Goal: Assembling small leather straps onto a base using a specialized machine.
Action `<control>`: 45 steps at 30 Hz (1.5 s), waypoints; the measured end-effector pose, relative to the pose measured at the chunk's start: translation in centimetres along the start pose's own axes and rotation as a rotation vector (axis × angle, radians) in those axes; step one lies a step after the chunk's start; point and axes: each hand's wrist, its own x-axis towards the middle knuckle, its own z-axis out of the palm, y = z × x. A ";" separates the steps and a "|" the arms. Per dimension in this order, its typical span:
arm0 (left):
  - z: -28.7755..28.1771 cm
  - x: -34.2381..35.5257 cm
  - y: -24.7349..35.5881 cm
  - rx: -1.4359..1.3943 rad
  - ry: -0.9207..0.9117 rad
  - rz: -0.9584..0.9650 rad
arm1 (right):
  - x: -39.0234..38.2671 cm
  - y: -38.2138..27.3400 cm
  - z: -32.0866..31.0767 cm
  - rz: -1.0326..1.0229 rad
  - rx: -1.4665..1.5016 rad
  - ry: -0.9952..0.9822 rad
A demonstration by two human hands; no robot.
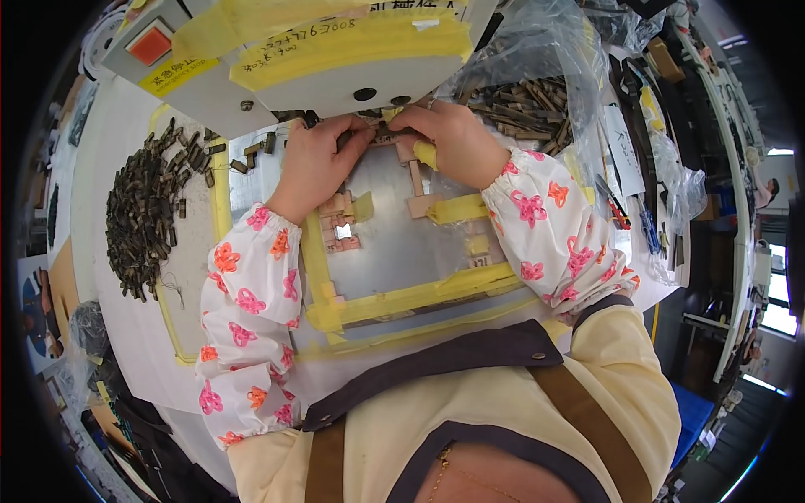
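Note:
Under the front of a white machine head (335, 80), both of my hands work close together at the far edge of a metal plate (390, 251). My left hand (323, 159) is closed, thumb and index finger pinched at a small dark patch between the hands. From the other side my right hand (457, 142) reaches to the same spot with its fingers drawn together. A yellow wrap (426, 154) is around one of its fingers. What the fingertips hold is too small and partly hidden. Pinkish-tan blocks (418, 180) are fixed to the plate just below the hands.
A heap of small dark mottled fabric tabs (138, 222) lies at left, with a few strays (251, 151) nearer the machine. Longer strips (528, 113) are piled at right beside clear plastic (562, 50). Yellow tape (411, 295) borders the plate. Scissors (616, 205) lie far right.

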 end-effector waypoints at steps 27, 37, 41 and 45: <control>0.3 -0.3 1.0 0.430 0.102 0.401 | 0.1 2.5 -0.4 -0.053 -0.065 0.018; 0.6 -0.3 0.4 0.504 0.138 0.378 | 0.4 0.8 1.3 -0.084 -0.357 0.041; 0.6 -0.3 0.7 0.528 0.149 0.384 | 0.1 0.8 1.3 0.053 -0.306 0.062; 0.7 -0.3 0.8 0.548 0.147 0.384 | 0.0 1.3 0.8 -0.004 -0.244 0.071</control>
